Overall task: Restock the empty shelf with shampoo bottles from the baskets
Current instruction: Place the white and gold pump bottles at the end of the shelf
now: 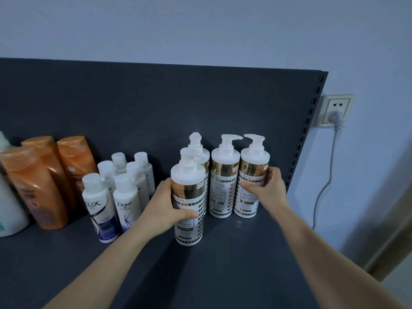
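Note:
Several white pump bottles with gold bands stand on the dark shelf. My left hand is wrapped around the front pump bottle, which stands on the shelf nearest me. My right hand grips the rightmost pump bottle from its right side, thumb across the label. Between them stands a third pump bottle, and a fourth is partly hidden behind the front one. No basket is in view.
Small white Lux and Dove bottles are clustered left of my left hand. Orange bottles and a large white bottle stand at far left. The shelf's slotted upright ends the shelf on the right; a wall socket with plug lies beyond.

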The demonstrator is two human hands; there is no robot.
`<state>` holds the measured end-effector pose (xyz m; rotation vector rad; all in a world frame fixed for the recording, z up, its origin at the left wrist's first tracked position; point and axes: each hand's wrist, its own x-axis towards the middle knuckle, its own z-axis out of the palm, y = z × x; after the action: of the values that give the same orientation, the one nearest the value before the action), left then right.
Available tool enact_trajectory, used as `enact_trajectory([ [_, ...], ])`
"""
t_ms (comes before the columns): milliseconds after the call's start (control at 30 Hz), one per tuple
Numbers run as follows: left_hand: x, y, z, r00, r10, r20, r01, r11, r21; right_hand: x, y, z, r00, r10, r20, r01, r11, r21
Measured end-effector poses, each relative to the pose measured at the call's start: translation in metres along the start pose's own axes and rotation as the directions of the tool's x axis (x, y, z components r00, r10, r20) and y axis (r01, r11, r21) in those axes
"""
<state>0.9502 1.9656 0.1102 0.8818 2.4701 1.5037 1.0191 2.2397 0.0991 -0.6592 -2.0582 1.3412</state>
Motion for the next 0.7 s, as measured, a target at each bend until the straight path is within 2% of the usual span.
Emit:
enact_trajectory([
  [433, 0.009, -0.003, 0.003, 0.996, -0.027, 0.090, 0.041, 0.986, -0.159, -0.001, 0.007, 0.000, 1.000, -0.007, 0.028, 0.007, 1.000, -0.004],
  [567, 0.006, 0.000, 0.005, 0.998, -0.019, 0.059, 0.025, 0.995, -0.101, -0.005, 0.005, 0.000, 1.000, 0.000, 0.029, 0.002, 0.999, -0.054],
  [700, 0.001, 0.004, 0.007, 0.997, 0.071, 0.016, -0.071, 0.997, 0.010, -0.019, 0.003, -0.001, 1.000, 0.003, 0.026, 0.002, 0.986, -0.166],
])
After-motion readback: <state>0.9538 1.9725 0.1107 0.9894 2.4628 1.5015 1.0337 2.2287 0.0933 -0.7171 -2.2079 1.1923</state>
